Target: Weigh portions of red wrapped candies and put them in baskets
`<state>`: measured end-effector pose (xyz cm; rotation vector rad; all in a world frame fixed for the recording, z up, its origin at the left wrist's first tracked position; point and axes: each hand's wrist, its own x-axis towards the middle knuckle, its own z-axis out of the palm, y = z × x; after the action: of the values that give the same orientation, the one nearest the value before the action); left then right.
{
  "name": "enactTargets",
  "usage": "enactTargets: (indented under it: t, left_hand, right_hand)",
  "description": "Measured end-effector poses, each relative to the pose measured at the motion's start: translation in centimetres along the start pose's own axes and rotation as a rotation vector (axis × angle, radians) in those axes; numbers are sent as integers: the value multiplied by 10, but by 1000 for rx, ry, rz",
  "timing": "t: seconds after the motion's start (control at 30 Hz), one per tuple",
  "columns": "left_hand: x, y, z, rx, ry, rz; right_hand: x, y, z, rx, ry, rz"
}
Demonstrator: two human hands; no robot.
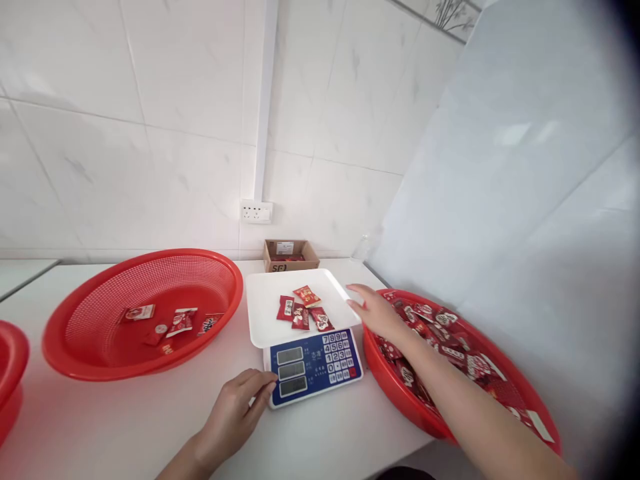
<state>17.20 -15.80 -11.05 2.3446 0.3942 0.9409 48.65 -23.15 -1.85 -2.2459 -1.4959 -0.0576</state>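
Left hand [239, 401], narrowed (whether gripping, I cannot tell), meets the digital scale's [315, 368] left edge; right hand [376, 311], fingers parted, touches the weighing pan's [265, 303] right edge.

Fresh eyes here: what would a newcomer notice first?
The red basket at right, crowded with small packets, leaps out. Left of it, four packets lie on the white tray of a scale, the right hand at the tray's edge. Further left sits a sparser basket.
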Motion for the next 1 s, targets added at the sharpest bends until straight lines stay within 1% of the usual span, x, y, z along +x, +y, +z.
enactTargets:
  t: [0.07,0.17,0.23,0.33,0.47,0.67,0.87,0.93,1.0]
  left_hand:
    - [0,0,1,-2,-5,16]
    - [0,-1,2,-1,1,30]
    - [0,-1,2,0,8,33]
    - [1,-1,3,2,8,34]
    - [1,-2,4,7,16,30]
    - [1,-3,3,8,16,-5]
    - [1,-3,4,-4,5,-1]
    - [1,-2,4,-4,8,-6]
    - [1,0,4,-8,2,-12]
  right_hand:
    - [-10,33,-18,-55,27,128]
    - [-33,79,-35,-102,-28,244]
    - [-52,101,-38,-128,-86,290]
    - [-73,121,-33,-163,-130,332]
    - [-81,128,-25,-175,-133,360]
    - [-74,121,-26,-178,-133,366]
    - [-69,119,-34,-228,-11,439]
    - [-65,118,-37,-218,10,438]
    - [-60,112,-39,-173,55,399]
